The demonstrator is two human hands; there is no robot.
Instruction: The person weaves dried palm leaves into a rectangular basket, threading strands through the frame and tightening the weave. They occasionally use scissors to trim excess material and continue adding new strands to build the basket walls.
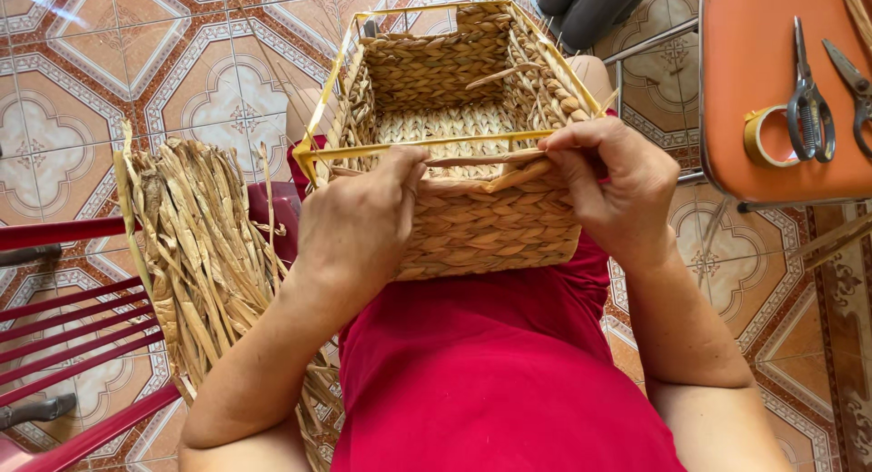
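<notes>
The woven basket (472, 208) is resting on the person's lap. Both hands are pinching one flat straw strand (486, 160) running lengthwise along its near rim: left hand (359, 222) closed at the strand's left end, right hand (618, 186) at its right.

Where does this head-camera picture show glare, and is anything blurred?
Head view: white glare on the patterned floor tiles at top left; even daylight, soft shadow inside the woven straw basket; left hand, right hand and basket sharp; mild wide-angle bending at the edges.
</notes>
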